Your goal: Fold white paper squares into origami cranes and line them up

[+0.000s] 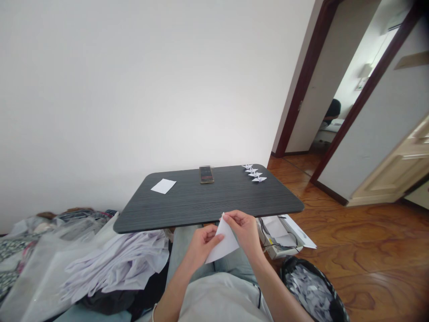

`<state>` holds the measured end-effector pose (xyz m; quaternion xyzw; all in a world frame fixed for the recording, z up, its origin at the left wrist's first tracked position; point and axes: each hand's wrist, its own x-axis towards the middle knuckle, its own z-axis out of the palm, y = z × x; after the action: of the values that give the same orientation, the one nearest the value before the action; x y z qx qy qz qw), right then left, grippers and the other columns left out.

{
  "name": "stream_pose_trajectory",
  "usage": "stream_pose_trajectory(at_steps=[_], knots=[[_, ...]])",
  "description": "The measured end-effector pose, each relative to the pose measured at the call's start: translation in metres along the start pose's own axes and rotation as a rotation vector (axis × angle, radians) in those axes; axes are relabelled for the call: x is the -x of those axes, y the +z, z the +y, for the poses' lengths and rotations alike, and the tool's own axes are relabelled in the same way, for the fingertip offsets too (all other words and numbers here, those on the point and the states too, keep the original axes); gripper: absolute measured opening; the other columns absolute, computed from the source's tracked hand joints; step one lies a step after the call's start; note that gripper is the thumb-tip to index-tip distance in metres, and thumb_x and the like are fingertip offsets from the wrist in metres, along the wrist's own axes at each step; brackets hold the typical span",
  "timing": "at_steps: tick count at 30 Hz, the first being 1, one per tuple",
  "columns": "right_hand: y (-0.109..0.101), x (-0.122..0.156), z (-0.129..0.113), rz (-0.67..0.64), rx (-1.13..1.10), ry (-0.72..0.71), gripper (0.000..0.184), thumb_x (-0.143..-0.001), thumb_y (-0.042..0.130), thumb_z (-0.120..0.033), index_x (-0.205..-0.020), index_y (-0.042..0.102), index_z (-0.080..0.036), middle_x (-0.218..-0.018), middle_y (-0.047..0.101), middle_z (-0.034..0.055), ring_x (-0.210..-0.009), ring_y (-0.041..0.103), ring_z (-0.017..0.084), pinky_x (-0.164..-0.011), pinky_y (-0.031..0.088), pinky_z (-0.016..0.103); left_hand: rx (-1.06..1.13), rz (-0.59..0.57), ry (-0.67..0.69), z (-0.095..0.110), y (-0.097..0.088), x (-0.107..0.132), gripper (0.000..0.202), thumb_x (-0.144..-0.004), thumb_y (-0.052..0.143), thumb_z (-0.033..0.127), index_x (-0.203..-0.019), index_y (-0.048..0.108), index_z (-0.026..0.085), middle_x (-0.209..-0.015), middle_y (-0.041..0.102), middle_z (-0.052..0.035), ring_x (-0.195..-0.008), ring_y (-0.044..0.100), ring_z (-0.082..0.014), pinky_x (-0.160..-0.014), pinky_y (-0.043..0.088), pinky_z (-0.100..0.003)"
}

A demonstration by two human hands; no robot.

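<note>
A sheet of white paper, with a pointed upper corner, is held between my two hands in front of the near table edge, above my lap. My left hand pinches its left side, thumb lying on the face of the sheet. With thumb and fingertips, my right hand grips the paper near its top corner. Several small white paper cranes stand in a row at the table's back right. A flat white sheet lies on the left of the table.
The dark table stands against a white wall. A phone lies near its back edge. White cloth is heaped at left. A box with cables and a black-lined bin full of paper pieces are at right.
</note>
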<state>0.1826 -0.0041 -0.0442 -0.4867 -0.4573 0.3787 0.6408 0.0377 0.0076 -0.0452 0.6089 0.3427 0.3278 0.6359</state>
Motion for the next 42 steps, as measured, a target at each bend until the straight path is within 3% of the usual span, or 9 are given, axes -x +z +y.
stream_pose_trajectory(at_steps=[5, 9, 13, 16, 22, 29, 37, 42], knots=[[0.002, 0.002, -0.001, 0.002, -0.005, -0.001, 0.019, -0.070, 0.068, -0.033, -0.076, 0.067, -0.016, -0.068, 0.070, 0.0051, -0.060, 0.062, 0.016, -0.057, 0.046, 0.026, 0.022, 0.035, -0.017, -0.003, 0.001, -0.002, 0.029, -0.071, 0.066, 0.038, -0.082, 0.065, 0.012, -0.068, 0.069, -0.0040, -0.058, 0.059, -0.0143, -0.052, 0.038, -0.021], [0.001, 0.002, -0.004, -0.002, -0.043, -0.034, 0.020, -0.070, 0.069, -0.031, -0.082, 0.060, -0.017, -0.070, 0.068, 0.0033, -0.063, 0.061, 0.015, -0.058, 0.046, 0.024, 0.066, 0.153, 0.026, -0.001, -0.002, -0.002, 0.027, -0.070, 0.067, 0.037, -0.080, 0.063, 0.012, -0.067, 0.069, -0.0039, -0.057, 0.060, -0.0144, -0.052, 0.040, -0.021], [-0.003, -0.002, -0.001, -0.114, 0.009, -0.013, 0.023, -0.069, 0.069, -0.036, -0.079, 0.062, -0.017, -0.068, 0.065, 0.0021, -0.061, 0.059, 0.014, -0.054, 0.045, 0.023, 0.169, 0.345, 0.106, 0.004, -0.006, -0.001, 0.028, -0.069, 0.068, 0.037, -0.080, 0.062, 0.013, -0.068, 0.069, -0.0032, -0.058, 0.061, -0.0143, -0.052, 0.041, -0.021], [-0.003, -0.004, 0.005, -0.210, 0.049, 0.031, 0.024, -0.069, 0.069, -0.040, -0.069, 0.063, -0.016, -0.057, 0.062, -0.0004, -0.051, 0.056, 0.012, -0.049, 0.043, 0.022, 0.214, 0.407, 0.148, 0.005, -0.007, -0.001, 0.026, -0.068, 0.069, 0.036, -0.080, 0.061, 0.014, -0.068, 0.069, -0.0020, -0.057, 0.061, -0.0136, -0.051, 0.041, -0.020], [-0.001, -0.004, 0.009, -0.241, -0.008, 0.112, 0.026, -0.067, 0.070, -0.041, -0.063, 0.061, -0.017, -0.053, 0.062, -0.0006, -0.044, 0.054, 0.011, -0.045, 0.045, 0.022, 0.265, 0.403, 0.160, 0.005, -0.005, -0.001, 0.027, -0.067, 0.070, 0.035, -0.082, 0.060, 0.015, -0.068, 0.069, -0.0012, -0.054, 0.061, -0.0129, -0.050, 0.043, -0.020], [-0.002, -0.005, 0.010, -0.212, -0.029, 0.120, 0.028, -0.062, 0.074, -0.041, -0.062, 0.061, -0.016, -0.049, 0.059, -0.0023, -0.043, 0.053, 0.010, -0.045, 0.045, 0.021, 0.267, 0.394, 0.159, 0.004, -0.006, -0.002, 0.026, -0.069, 0.070, 0.032, -0.084, 0.060, 0.013, -0.071, 0.070, -0.0031, -0.058, 0.063, -0.0137, -0.053, 0.044, -0.020], [0.001, -0.003, 0.008, -0.227, -0.036, 0.113, 0.031, -0.067, 0.069, -0.045, -0.060, 0.059, -0.017, -0.045, 0.058, -0.0026, -0.040, 0.052, 0.010, -0.042, 0.045, 0.020, 0.248, 0.402, 0.166, 0.001, -0.005, -0.002, 0.026, -0.069, 0.070, 0.033, -0.082, 0.060, 0.014, -0.073, 0.070, -0.0043, -0.059, 0.062, -0.0135, -0.054, 0.044, -0.021], [0.000, -0.003, 0.008, -0.232, -0.010, 0.105, 0.029, -0.066, 0.070, -0.044, -0.061, 0.060, -0.017, -0.046, 0.059, -0.0024, -0.040, 0.052, 0.011, -0.043, 0.046, 0.021, 0.269, 0.440, 0.176, 0.005, -0.006, -0.002, 0.039, -0.067, 0.070, 0.035, -0.099, 0.059, 0.015, -0.074, 0.070, -0.0038, -0.061, 0.063, -0.0150, -0.057, 0.046, -0.023]])
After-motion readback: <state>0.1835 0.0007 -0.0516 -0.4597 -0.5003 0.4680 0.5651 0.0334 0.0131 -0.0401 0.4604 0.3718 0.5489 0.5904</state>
